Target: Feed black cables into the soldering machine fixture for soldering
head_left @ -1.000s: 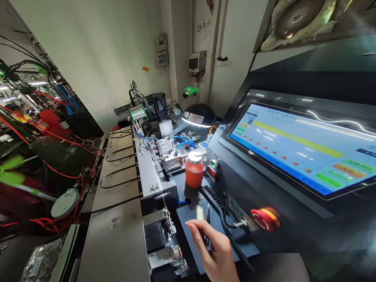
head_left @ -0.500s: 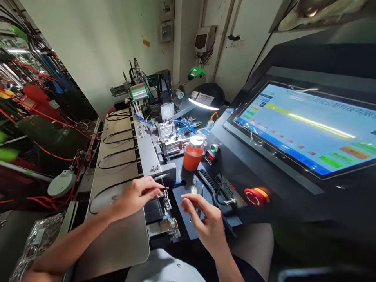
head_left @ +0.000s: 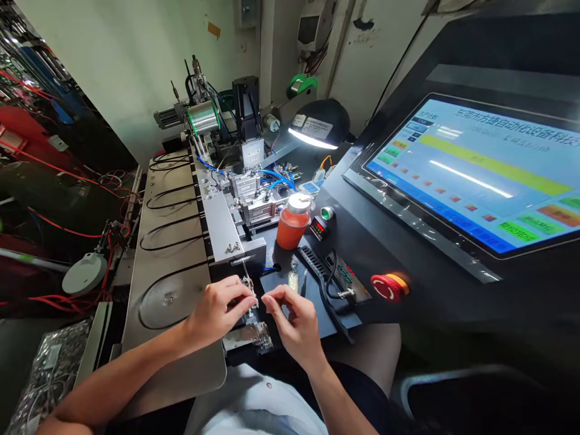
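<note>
My left hand [head_left: 223, 308] pinches thumb and index finger together over the small metal clamp fixture [head_left: 249, 287] at the edge of the machine. Whatever lies between those fingertips is too small to make out. Close by on the right, my right hand [head_left: 292, 320] is also in a pinch, its fingertips a short gap from the left ones; its contents cannot be made out. A second metal clamp [head_left: 261, 335] sits nearer to me, below the left hand. A black cable [head_left: 156, 284] lies looped on the metal plate [head_left: 181, 377] under my left forearm.
An orange-red jar with a white cap [head_left: 293, 222] stands behind my right hand. Beyond it are metal cylinders [head_left: 260, 208], a wire spool [head_left: 202, 119] and a lit lamp [head_left: 319, 124]. On the right are a red emergency-stop button [head_left: 388, 287] and a touchscreen [head_left: 475, 175].
My right hand has moved left, closer to my left hand. My left hand has shifted slightly. The camera view has moved a little, so the machine sits further left and the screen appears larger.
</note>
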A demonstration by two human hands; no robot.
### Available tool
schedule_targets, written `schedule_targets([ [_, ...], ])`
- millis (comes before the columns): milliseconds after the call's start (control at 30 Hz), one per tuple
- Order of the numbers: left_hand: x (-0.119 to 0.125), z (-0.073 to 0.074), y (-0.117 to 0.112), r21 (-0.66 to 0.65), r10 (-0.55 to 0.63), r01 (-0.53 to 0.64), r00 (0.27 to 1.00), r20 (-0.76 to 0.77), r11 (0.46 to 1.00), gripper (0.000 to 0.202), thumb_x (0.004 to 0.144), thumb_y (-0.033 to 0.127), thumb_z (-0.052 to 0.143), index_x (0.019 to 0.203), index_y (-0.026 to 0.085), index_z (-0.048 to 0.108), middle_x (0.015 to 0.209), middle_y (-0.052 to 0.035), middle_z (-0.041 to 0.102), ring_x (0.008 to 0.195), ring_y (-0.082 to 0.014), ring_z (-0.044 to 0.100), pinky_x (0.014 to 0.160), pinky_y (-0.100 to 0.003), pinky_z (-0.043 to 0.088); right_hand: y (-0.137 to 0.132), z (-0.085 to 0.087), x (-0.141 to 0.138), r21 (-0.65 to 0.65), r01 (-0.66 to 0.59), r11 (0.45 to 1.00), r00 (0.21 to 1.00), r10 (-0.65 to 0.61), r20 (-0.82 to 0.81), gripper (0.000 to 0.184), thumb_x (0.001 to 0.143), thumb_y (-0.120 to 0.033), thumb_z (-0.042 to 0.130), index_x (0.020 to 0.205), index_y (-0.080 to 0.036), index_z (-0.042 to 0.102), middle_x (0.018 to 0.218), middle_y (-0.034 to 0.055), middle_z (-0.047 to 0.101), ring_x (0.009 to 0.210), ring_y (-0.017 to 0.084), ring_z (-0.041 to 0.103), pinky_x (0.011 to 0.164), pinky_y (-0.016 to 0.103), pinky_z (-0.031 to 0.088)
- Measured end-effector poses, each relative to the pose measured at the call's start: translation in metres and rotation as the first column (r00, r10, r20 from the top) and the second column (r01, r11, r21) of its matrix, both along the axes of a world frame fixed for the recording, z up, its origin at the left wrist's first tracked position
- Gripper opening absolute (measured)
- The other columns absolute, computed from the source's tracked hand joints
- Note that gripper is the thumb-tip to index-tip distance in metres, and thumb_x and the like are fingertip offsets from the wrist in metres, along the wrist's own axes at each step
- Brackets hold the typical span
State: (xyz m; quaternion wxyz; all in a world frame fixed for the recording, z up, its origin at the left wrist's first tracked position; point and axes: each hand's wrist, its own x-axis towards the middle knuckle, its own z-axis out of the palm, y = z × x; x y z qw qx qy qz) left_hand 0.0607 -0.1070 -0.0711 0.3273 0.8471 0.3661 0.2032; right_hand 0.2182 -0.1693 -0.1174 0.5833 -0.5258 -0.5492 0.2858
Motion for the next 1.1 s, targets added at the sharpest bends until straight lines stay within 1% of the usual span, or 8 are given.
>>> schedule_targets([
  [133, 0.007, 0.003, -0.009, -0.261, 0.079, -0.045, 0.990, 0.118, 0.964, 0.030, 0.092, 0.037, 0.051, 0.076, 0.015, 0.063, 0.068, 0.0002, 0.056, 0.060, -0.0096, 0.048, 0.055, -0.022, 0.037, -0.002, -0.004, -0.020, 0.206, 0.264, 0.942, 0.958, -0.280, 0.055, 0.021, 0.093, -0.020, 0.049, 0.073, -0.019, 0.053, 0.060, -0.0015, 0.054, 0.048, 0.009, 0.045, 0.046, 0.022, 0.036],
  [200, 0.008, 0.002, -0.011, -0.348, 0.104, -0.047, 0.984, 0.147, 0.936, 0.031, 0.092, 0.039, 0.051, 0.075, 0.015, 0.062, 0.066, 0.0009, 0.054, 0.059, -0.0093, 0.047, 0.054, -0.021, 0.036, -0.001, -0.006, -0.028, 0.237, 0.321, 0.917, 0.937, -0.345, 0.064, 0.022, 0.093, -0.019, 0.049, 0.071, -0.020, 0.049, 0.058, -0.0024, 0.051, 0.048, 0.010, 0.045, 0.046, 0.022, 0.037],
  [267, 0.007, 0.001, -0.011, -0.371, 0.114, -0.050, 0.982, 0.153, 0.927, 0.031, 0.091, 0.039, 0.052, 0.075, 0.015, 0.061, 0.065, 0.0017, 0.053, 0.058, -0.0091, 0.046, 0.054, -0.021, 0.036, 0.000, -0.007, -0.030, 0.202, 0.311, 0.928, 0.942, -0.330, 0.063, 0.023, 0.093, -0.020, 0.048, 0.071, -0.020, 0.049, 0.057, -0.0032, 0.049, 0.047, 0.010, 0.044, 0.046, 0.021, 0.037],
  [400, 0.001, 0.003, -0.001, -0.224, 0.105, -0.095, 0.994, 0.034, 0.970, 0.029, 0.092, 0.035, 0.049, 0.074, 0.016, 0.062, 0.069, 0.0004, 0.058, 0.062, -0.0107, 0.051, 0.059, -0.023, 0.038, 0.001, -0.006, -0.015, 0.092, 0.184, 0.979, 0.982, -0.186, 0.014, 0.023, 0.094, -0.025, 0.048, 0.073, -0.019, 0.054, 0.059, -0.0029, 0.052, 0.050, 0.010, 0.047, 0.047, 0.021, 0.038],
  [533, -0.003, 0.001, 0.012, -0.052, 0.148, -0.161, 0.969, -0.199, 0.986, 0.028, 0.093, 0.025, 0.045, 0.074, 0.018, 0.064, 0.077, -0.0015, 0.065, 0.072, -0.0145, 0.058, 0.068, -0.026, 0.040, 0.001, -0.009, 0.003, -0.049, 0.197, 0.979, 0.978, -0.200, -0.057, 0.028, 0.093, -0.034, 0.051, 0.070, -0.019, 0.055, 0.056, -0.0042, 0.047, 0.049, 0.010, 0.044, 0.046, 0.022, 0.036],
  [767, -0.003, -0.010, 0.017, -0.018, 0.170, -0.185, 0.935, -0.313, 0.983, 0.028, 0.094, 0.024, 0.046, 0.076, 0.019, 0.066, 0.079, -0.0007, 0.069, 0.074, -0.0150, 0.063, 0.071, -0.024, 0.043, 0.001, -0.015, 0.006, -0.130, 0.190, 0.973, 0.975, -0.203, -0.093, 0.031, 0.090, -0.037, 0.054, 0.066, -0.019, 0.053, 0.054, -0.0048, 0.044, 0.047, 0.010, 0.039, 0.043, 0.022, 0.032],
  [1000, 0.002, -0.008, 0.017, -0.013, 0.193, -0.213, 0.908, -0.372, 0.977, 0.027, 0.093, 0.023, 0.047, 0.076, 0.018, 0.067, 0.079, -0.0016, 0.069, 0.073, -0.0152, 0.062, 0.070, -0.025, 0.040, 0.004, -0.022, 0.008, -0.121, 0.169, 0.978, 0.983, -0.177, -0.055, 0.030, 0.091, -0.036, 0.053, 0.066, -0.019, 0.053, 0.056, -0.0039, 0.047, 0.050, 0.010, 0.043, 0.049, 0.022, 0.036],
  [1100, 0.005, -0.007, 0.016, -0.001, 0.216, -0.236, 0.892, -0.398, 0.972, 0.025, 0.092, 0.023, 0.049, 0.075, 0.018, 0.067, 0.078, -0.0016, 0.069, 0.073, -0.0152, 0.062, 0.068, -0.025, 0.039, 0.013, -0.028, 0.009, -0.120, 0.101, 0.988, 0.994, -0.104, -0.022, 0.029, 0.092, -0.035, 0.047, 0.068, -0.020, 0.052, 0.059, -0.0031, 0.048, 0.052, 0.011, 0.044, 0.051, 0.023, 0.037],
])
